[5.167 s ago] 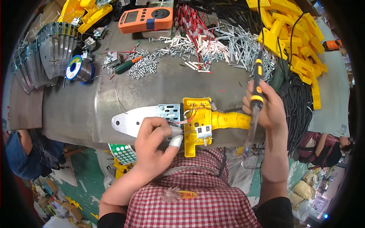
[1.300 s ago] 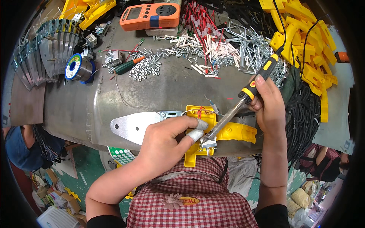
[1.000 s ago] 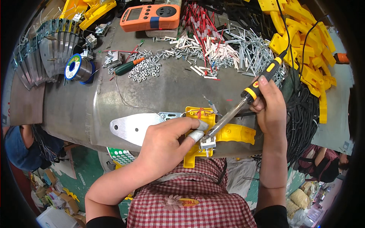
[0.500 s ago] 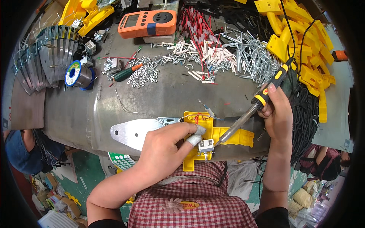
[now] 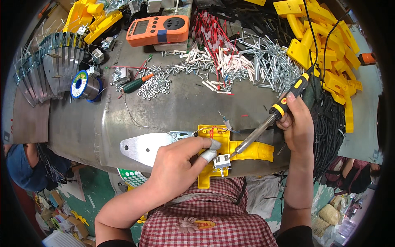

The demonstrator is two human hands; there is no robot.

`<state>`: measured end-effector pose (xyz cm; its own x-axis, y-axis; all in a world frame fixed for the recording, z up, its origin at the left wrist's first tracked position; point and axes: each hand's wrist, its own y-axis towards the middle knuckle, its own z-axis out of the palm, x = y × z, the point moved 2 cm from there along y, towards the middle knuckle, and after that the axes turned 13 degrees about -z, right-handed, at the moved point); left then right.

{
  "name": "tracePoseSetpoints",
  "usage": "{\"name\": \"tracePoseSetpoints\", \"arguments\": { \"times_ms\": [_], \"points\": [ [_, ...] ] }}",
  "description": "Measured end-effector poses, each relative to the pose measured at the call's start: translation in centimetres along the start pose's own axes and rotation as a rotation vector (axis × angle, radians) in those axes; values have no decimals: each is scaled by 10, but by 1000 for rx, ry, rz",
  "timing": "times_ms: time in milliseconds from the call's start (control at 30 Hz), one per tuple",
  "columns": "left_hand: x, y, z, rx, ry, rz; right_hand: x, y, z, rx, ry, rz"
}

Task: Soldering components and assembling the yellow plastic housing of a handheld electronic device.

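Head view: soldering iron [image 5: 275, 117] tip has dropped to the metal terminal [image 5: 222, 161].

orange meter [image 5: 158, 29], grey screen, top centre

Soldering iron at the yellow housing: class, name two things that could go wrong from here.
The soldering iron tip sits close to the left hand, whose taped fingertips steady the small metal part; a slip might burn them. The tip also hovers over the yellow housing, which could melt if touched.
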<state>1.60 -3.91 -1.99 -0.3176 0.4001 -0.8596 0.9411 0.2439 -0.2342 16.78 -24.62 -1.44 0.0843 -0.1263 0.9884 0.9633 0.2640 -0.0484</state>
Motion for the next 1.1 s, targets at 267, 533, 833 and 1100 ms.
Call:
{"name": "tracePoseSetpoints", "arguments": {
  "times_ms": [267, 533, 833, 1100],
  "points": [
    [2, 1, 1, 2, 8, 12, -1, 2, 2, 18, -15, 6],
    [0, 0, 0, -11, 29, 22, -1, 6, 2, 74, -58, 57],
    [-1, -1, -1, 35, 54, -24, -1, 10, 2, 128, -85, 99],
    [-2, 0, -1, 28, 81, -6, -1, 12, 3, 142, -131, 132]
  ]
}}
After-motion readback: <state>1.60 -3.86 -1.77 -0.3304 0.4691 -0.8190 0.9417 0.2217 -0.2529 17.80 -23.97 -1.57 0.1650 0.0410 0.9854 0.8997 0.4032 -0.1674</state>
